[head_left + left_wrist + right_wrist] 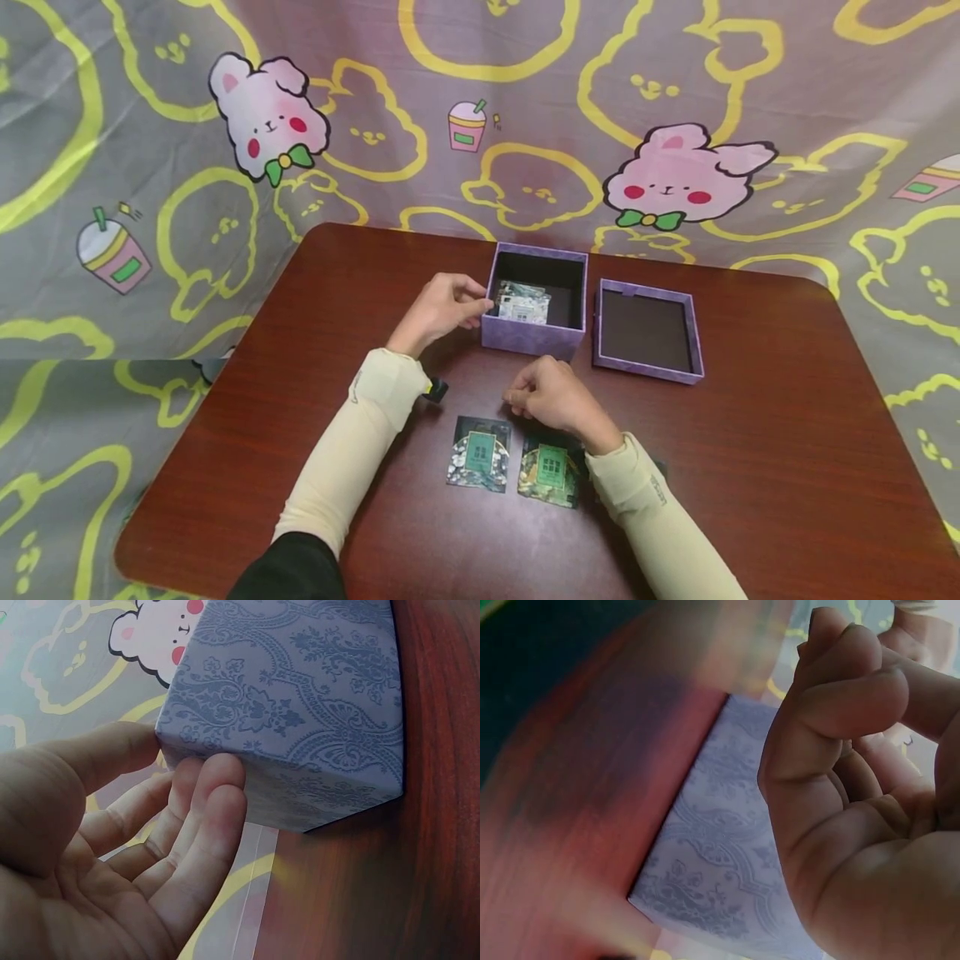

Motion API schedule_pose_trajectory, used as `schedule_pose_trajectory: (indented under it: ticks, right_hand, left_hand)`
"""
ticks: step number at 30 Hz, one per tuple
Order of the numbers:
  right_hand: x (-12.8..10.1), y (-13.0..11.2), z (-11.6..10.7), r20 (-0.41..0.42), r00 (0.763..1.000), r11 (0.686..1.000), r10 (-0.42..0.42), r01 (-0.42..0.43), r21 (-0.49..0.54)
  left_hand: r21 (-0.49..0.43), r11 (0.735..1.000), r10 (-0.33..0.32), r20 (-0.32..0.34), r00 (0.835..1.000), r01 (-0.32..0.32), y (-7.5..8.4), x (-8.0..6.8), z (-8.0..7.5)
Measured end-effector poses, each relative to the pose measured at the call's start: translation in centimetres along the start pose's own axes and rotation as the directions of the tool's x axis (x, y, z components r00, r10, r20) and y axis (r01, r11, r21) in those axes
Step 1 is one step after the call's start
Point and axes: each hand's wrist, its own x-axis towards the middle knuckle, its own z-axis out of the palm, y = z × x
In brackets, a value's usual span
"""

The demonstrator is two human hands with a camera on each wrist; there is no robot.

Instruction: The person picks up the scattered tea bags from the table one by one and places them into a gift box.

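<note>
An open purple patterned box (532, 340) stands at the middle of the dark red table (750, 467), with a few cards (522, 302) inside it. My left hand (446, 308) rests against the box's left side. In the left wrist view, the relaxed fingers (217, 787) and thumb touch a corner of the box (300, 712). My right hand (543, 396) hovers just in front of the box, fingers curled, with nothing seen in it. The right wrist view shows those curled fingers (847, 697) beside the box's wall (712, 862). Two green-backed cards (480, 454) (550, 472) lie under that wrist.
The box's lid (648, 372) lies upside down just right of the box. A grey cloth (112, 167) printed with pink rabbits and yellow outlines hangs behind and around the table. Bare wood shows to the left and right of the arms.
</note>
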Motion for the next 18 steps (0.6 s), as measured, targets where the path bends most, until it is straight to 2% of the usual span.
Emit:
schedule_pose_trajectory:
  ticks: [5, 18]
  right_hand:
    - [0.0, 0.1, 0.6, 0.003, 0.999, 0.997, -0.055, 0.055, -0.046]
    - [-0.4, 0.1, 2.4, 0.032, 0.996, 0.989, -0.081, 0.084, -0.119]
  left_hand:
    - [0.000, 1.000, 0.005, 0.001, 1.000, -0.005, 0.1, -0.1, 0.0]
    - [-0.002, 1.000, 0.005, 0.003, 1.000, -0.005, -0.1, 0.0, 0.0]
